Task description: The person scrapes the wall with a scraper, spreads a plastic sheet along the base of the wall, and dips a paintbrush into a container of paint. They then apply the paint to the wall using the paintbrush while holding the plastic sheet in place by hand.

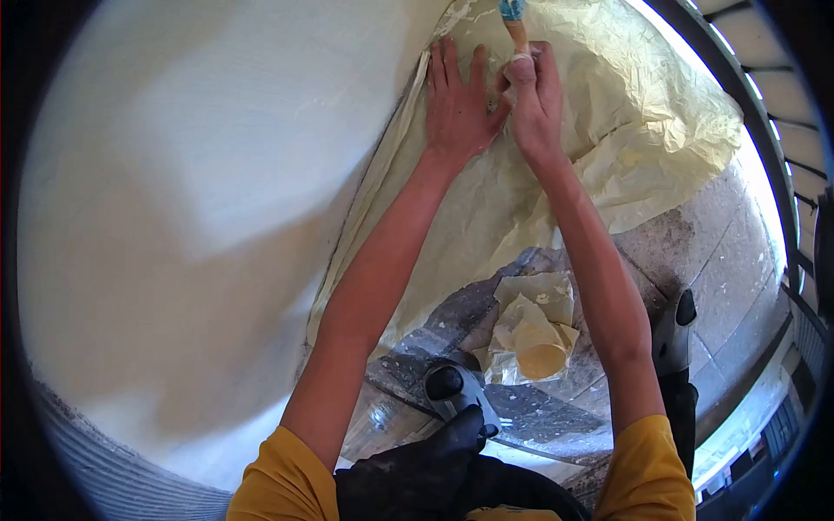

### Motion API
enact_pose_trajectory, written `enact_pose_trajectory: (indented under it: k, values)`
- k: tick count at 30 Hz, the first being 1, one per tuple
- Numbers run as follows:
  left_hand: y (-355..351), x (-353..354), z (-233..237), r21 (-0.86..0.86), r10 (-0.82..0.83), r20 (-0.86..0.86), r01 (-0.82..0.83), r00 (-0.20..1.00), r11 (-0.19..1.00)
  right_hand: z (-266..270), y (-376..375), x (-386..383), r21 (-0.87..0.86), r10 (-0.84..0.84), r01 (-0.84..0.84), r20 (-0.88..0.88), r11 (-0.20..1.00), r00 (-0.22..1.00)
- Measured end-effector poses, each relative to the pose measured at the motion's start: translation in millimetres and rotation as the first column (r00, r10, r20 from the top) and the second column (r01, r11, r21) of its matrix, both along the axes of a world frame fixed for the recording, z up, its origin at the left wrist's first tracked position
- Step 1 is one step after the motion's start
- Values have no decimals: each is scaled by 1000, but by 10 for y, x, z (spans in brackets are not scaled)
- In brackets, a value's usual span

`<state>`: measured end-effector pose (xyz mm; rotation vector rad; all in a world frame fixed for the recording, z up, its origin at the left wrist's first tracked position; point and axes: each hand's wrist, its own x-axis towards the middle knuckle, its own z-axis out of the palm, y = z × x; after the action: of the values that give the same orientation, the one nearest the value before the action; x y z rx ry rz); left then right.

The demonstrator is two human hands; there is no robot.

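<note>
My left hand (460, 113) lies flat with its fingers spread on a pale yellow sheet (486, 204), close to where the sheet meets the white wall (200, 174). Just to its right, my right hand (534, 104) is closed round the handle of a brush (516, 30), whose blue part points away from me at the top edge of the view. The thumbs of both hands are near each other. The sheet is wrinkled and bunched at the upper right, and its left edge runs along the foot of the wall.
A tape roll (540, 354) with crumpled yellowish paper sits on the dusty tiled floor (717, 252). My shoes (456, 391) stand near it, one on each side. A dark metal railing (769, 130) curves along the right.
</note>
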<state>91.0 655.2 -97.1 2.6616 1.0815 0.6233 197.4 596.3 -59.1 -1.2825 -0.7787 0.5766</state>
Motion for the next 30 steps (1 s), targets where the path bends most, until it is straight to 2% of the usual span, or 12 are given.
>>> enact_pose_trajectory:
  k: [2,6,11,14,15,17,19,21,25,27,28,30]
  values:
    - [2,-5,-30,-50,13,-84,-17,996,999,39,23,-47,1,2,-2,21,1000,1000]
    - [-25,8,85,-82,28,-75,-35,997,996,232,-125,-5,61,14,-16,32,998,999]
    - [-37,-150,88,-74,-24,-45,21,999,997,875,-665,330,14,41,-44,168,999,985]
    - [-358,-487,474,-80,-107,82,114,991,990,1413,-1285,568,-324,252,-178,206,929,945]
    - [-504,-602,583,-81,-127,104,135,986,987,1619,-1466,660,-331,234,-152,225,931,946]
    - [-901,-931,720,-155,-25,192,55,981,986,1993,-1859,749,-492,317,-145,286,859,904]
    - [-1287,-1278,842,-168,57,215,-21,975,986,2322,-2193,744,-536,302,-109,287,837,909]
    - [-1670,-1629,894,-235,181,273,-117,945,965,2593,-2420,669,-483,217,-24,350,875,911]
    - [-2059,-2238,1117,-328,272,246,-184,930,927,3057,-2606,435,-320,118,11,381,947,917]
    - [-2031,-2438,1279,-382,209,220,-113,953,917,3294,-2460,305,-245,132,-35,395,969,909]
    - [-1972,-2509,1339,-368,227,224,-134,948,920,3340,-2355,281,-222,158,-68,413,973,897]
    - [-1765,-2612,1454,-392,84,140,-23,987,920,3400,-2144,188,-205,177,-97,422,974,889]
